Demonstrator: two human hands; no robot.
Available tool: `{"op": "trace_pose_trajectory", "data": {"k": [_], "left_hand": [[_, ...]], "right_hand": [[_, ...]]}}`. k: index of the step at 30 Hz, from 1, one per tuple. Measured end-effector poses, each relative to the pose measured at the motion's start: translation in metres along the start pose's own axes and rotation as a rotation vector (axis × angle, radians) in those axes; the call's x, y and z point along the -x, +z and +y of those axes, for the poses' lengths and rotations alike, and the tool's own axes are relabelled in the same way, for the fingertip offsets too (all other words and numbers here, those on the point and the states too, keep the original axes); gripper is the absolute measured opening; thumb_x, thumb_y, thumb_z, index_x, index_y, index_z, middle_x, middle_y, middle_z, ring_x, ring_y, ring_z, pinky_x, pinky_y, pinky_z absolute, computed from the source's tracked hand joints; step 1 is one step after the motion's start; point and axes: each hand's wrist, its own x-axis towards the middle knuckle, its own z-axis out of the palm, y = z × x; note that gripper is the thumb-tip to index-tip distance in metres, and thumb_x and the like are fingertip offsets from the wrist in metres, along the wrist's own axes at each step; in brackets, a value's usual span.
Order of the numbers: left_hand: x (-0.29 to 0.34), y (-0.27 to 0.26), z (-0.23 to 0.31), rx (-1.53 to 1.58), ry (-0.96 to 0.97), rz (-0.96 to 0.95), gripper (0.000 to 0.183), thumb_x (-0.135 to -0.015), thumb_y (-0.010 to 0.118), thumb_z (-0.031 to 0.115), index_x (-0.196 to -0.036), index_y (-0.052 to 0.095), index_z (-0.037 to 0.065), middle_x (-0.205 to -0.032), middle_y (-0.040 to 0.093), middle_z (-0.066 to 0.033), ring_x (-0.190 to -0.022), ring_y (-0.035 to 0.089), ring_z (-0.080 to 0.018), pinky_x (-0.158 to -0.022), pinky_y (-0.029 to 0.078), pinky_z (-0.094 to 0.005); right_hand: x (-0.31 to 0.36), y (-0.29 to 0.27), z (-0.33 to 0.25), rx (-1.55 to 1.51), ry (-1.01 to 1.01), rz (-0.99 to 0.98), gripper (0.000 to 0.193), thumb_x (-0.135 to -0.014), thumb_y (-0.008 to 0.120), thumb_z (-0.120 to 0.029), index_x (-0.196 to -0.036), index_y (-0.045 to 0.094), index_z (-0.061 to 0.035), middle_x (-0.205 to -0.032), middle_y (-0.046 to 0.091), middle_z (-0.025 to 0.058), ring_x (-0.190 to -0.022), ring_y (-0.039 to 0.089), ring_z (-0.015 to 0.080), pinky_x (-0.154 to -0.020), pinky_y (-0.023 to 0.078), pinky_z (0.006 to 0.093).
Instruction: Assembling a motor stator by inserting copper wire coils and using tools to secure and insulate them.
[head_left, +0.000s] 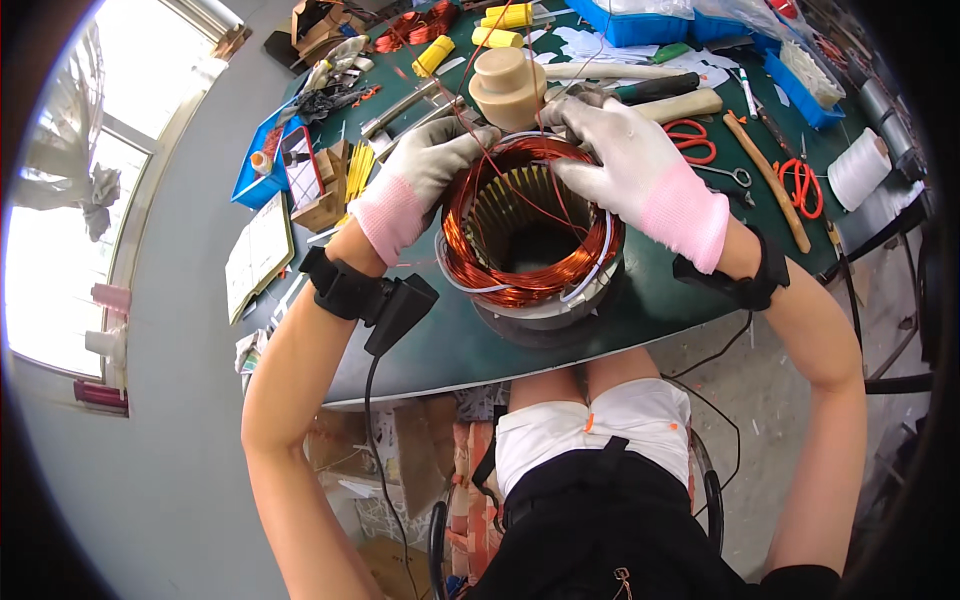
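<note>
A motor stator (545, 318) stands upright on the table in front of me, its top ringed by a thick copper winding (500, 292). White cord and tubing run around the winding. My left hand (432, 158), in a pale glove with a pink cuff, is closed at the winding's far left, its fingertips pinched beside thin reddish wires. My right hand (622, 158), gloved alike, curls over the far right of the winding, its thumb at the inner edge. Loose wires rise past both hands and cross the stator's opening. The right fingertips are partly hidden.
Just beyond the stator stands a beige cylindrical block (507, 88). Red-handled scissors (692, 142), a wooden stick (768, 182) and a white thread spool (858, 170) lie to the right. At left are a blue tray (262, 150) and an open notebook (258, 252).
</note>
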Motion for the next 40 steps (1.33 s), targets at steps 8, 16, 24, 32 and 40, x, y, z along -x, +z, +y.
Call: {"op": "trace_pose_trajectory", "data": {"k": [8, 16, 24, 32, 40], "left_hand": [[0.008, 0.019, -0.001, -0.126, -0.053, 0.169, 0.028, -0.090, 0.061, 0.020, -0.108, 0.060, -0.002, -0.100, 0.064, -0.0057, -0.086, 0.062, -0.0112, -0.077, 0.050, -0.0250], [0.013, 0.011, -0.014, -0.061, 0.045, 0.188, 0.025, -0.095, 0.051, 0.021, -0.111, 0.055, 0.002, -0.099, 0.062, -0.0019, -0.090, 0.058, -0.0086, -0.077, 0.048, -0.0232], [0.020, 0.007, -0.015, -0.089, 0.135, -0.022, 0.033, -0.094, 0.044, 0.021, -0.122, 0.048, 0.002, -0.113, 0.056, -0.0079, -0.105, 0.054, -0.0138, -0.093, 0.044, -0.0275], [0.041, 0.023, -0.028, 0.016, 0.259, 0.103, 0.040, -0.095, 0.032, 0.022, -0.127, 0.045, 0.000, -0.122, 0.052, -0.0113, -0.114, 0.049, -0.0181, -0.100, 0.038, -0.0310], [0.071, 0.020, -0.084, -0.282, 0.297, 0.369, 0.050, -0.095, 0.048, 0.030, -0.134, 0.039, 0.000, -0.133, 0.045, -0.0131, -0.123, 0.042, -0.0215, -0.106, 0.029, -0.0336]], "right_hand": [[0.004, 0.007, 0.008, -0.038, -0.057, 0.019, 0.030, -0.080, 0.060, -0.016, -0.109, 0.060, -0.0062, -0.091, 0.062, 0.0180, -0.094, 0.058, 0.0335, -0.085, 0.046, 0.0407], [0.002, 0.006, 0.016, -0.021, -0.132, -0.063, 0.034, -0.085, 0.054, -0.017, -0.119, 0.056, -0.0111, -0.097, 0.059, 0.0209, -0.097, 0.057, 0.0358, -0.088, 0.045, 0.0409], [-0.001, 0.011, 0.014, -0.047, -0.156, 0.005, 0.032, -0.086, 0.053, -0.017, -0.116, 0.058, -0.0099, -0.093, 0.059, 0.0200, -0.092, 0.057, 0.0352, -0.091, 0.044, 0.0404], [-0.019, 0.017, 0.035, -0.516, -0.116, -0.221, 0.030, -0.090, 0.052, -0.022, -0.112, 0.062, -0.0059, -0.099, 0.064, 0.0120, -0.095, 0.060, 0.0233, -0.085, 0.046, 0.0360], [0.076, -0.011, 0.133, 0.086, 0.018, -0.117, 0.038, -0.096, 0.040, -0.029, -0.128, 0.052, -0.0128, -0.117, 0.055, 0.0091, -0.116, 0.052, 0.0230, -0.104, 0.038, 0.0317]]}}
